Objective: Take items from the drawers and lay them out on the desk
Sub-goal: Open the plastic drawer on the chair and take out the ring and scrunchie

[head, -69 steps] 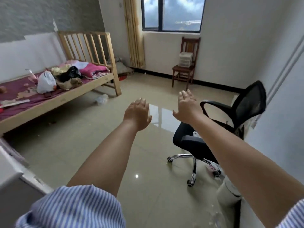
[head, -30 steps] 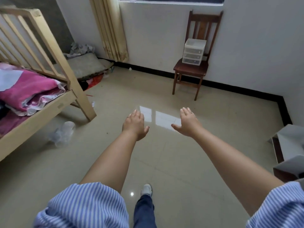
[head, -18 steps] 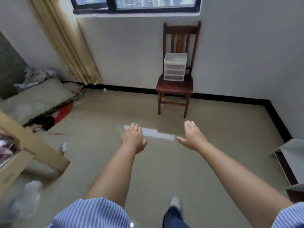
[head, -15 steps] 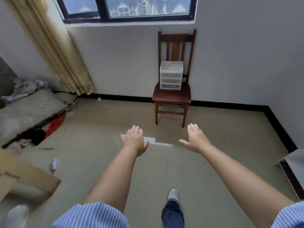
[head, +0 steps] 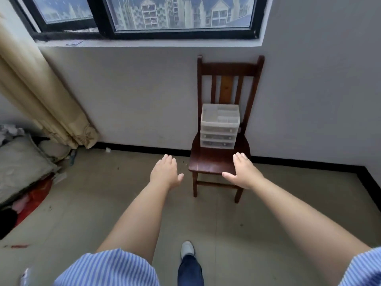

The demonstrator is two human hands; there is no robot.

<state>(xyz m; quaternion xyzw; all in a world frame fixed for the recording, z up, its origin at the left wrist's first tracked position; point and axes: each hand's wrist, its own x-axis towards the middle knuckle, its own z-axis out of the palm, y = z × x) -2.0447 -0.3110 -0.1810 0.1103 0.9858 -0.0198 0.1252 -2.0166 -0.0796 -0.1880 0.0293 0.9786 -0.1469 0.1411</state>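
- The drawers (head: 219, 129), a small clear unit of three, are seen on the seat of a chair (head: 214, 162) set against the wall below the window; all three appear shut.
- The left hand (head: 165, 172) is held out flat and open, palm down, with nothing in it, left of the chair.
- The right hand (head: 242, 172) is likewise spread and empty, over the seat's front edge.
- The approach step is judged to be in hand; no item has been taken out.
- No desk is in view.
- Next, the unit must be reached, and a drawer pulled or the unit lifted.
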